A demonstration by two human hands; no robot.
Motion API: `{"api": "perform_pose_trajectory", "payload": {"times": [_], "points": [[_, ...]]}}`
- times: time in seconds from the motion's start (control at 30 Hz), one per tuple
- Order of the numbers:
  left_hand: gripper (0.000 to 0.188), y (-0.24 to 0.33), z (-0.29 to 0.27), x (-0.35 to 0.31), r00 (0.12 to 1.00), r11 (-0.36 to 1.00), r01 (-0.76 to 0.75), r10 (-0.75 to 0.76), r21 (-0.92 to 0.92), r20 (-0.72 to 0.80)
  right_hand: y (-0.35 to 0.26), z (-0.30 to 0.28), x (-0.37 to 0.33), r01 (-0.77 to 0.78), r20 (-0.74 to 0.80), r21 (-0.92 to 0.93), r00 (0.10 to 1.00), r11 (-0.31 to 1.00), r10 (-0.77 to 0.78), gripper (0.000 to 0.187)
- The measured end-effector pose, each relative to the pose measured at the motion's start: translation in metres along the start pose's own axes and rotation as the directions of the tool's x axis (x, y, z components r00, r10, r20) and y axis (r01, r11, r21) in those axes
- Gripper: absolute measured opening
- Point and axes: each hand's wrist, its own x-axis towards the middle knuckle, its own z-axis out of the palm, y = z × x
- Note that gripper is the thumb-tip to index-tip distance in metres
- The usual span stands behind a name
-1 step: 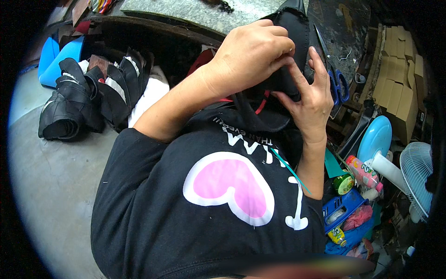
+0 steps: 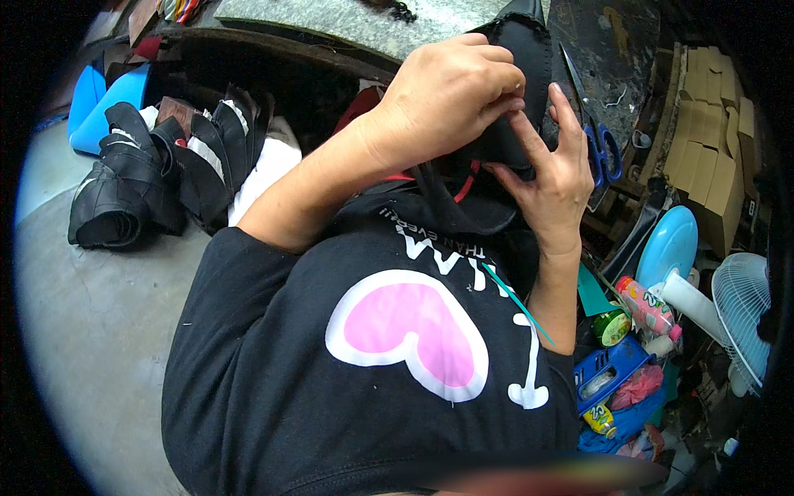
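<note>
A black leather-like item with a stitched rim [image 2: 519, 43], perhaps a shoe upper, stands at the top of the view in front of me. My left hand [image 2: 455, 95] is closed in a pinch over its left side; whatever sits between the fingertips is too small to make out. On the item's right side rests my right hand [image 2: 556, 178], fingers spread, thumb low and index fingertip close to the left hand's pinch. Below the item hang a dark curved band [image 2: 463, 217] and a narrow red strip [image 2: 468, 183], near my right thumb.
Blue-handled scissors [image 2: 608, 157] lie right of my right hand. At left are bundled black pieces [image 2: 124, 190] and a blue folded sheet [image 2: 107, 103]. Cardboard boxes [image 2: 703, 149], a fan [image 2: 740, 306], a pink bottle [image 2: 649, 307] and a blue basket [image 2: 600, 372] crowd the right. A stone slab [image 2: 306, 25] lies ahead.
</note>
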Motion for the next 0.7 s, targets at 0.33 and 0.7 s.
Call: {"api": "perform_pose_trajectory", "payload": {"times": [0.33,0.7], "points": [[0.031,-0.014,-0.008,-0.005,0.894,0.637,0.252,-0.442,-0.728,-0.077,0.000,0.000,-0.002,-0.072,-0.004,0.203,0.997,0.976,0.075,0.072],[0.023,-0.004,-0.008,-0.005,0.976,0.975,0.147,-0.171,-0.168,-0.138,0.011,0.012,-0.011,-0.233,0.084,0.966,0.694,0.112,0.715,0.012]]}}
